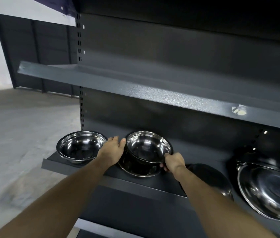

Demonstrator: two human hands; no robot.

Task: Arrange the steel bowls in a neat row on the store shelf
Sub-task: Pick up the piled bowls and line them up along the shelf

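Observation:
A steel bowl (148, 147) is lifted and tilted above another steel bowl (138, 169) on the dark lower shelf (77, 167). My right hand (172, 161) pinches the lifted bowl's near right rim. My left hand (113, 149) lies against its left side with the thumb at the rim and the fingers spread. A third bowl (81, 146) stands upright at the shelf's left end. To the right, a dark bowl (209, 179) sits partly behind my right forearm, and a larger steel bowl (270, 191) leans at the far right.
An upper shelf (135, 90) juts out above the bowls, limiting headroom. The shelf's slotted upright (80, 107) stands at the left. A grey concrete floor (24, 134) spreads out to the left of the unit.

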